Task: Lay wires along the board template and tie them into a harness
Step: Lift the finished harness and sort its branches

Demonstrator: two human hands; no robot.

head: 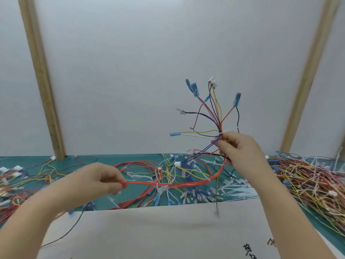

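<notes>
Above the green mat, a wire harness is hanging between two bare hands. The right hand is pinching it at a pale tie, fingers closed tight on the bundle, and from that pinch thin glossy wires are fanning upward in red, yellow, navy, black and white. Several are ending in flat blue sleeved terminals, and a small white plug connector is sitting at the top of the fan. The left hand is gripping the other end, thumb and fingers clamped on the red strands, which are sweeping in a long curve down from the right hand and across to the left. A black wire is dangling straight down from the bundle, its small terminal tip blurred.

Below, the pale board template is lying flat and matte, with dark handwritten characters near its right edge, too cropped to read. White cable ties are lying scattered on the mat. A tangled heap of loose wires is piling up on the right, more on the left, and two wooden posts are standing against the white wall.
</notes>
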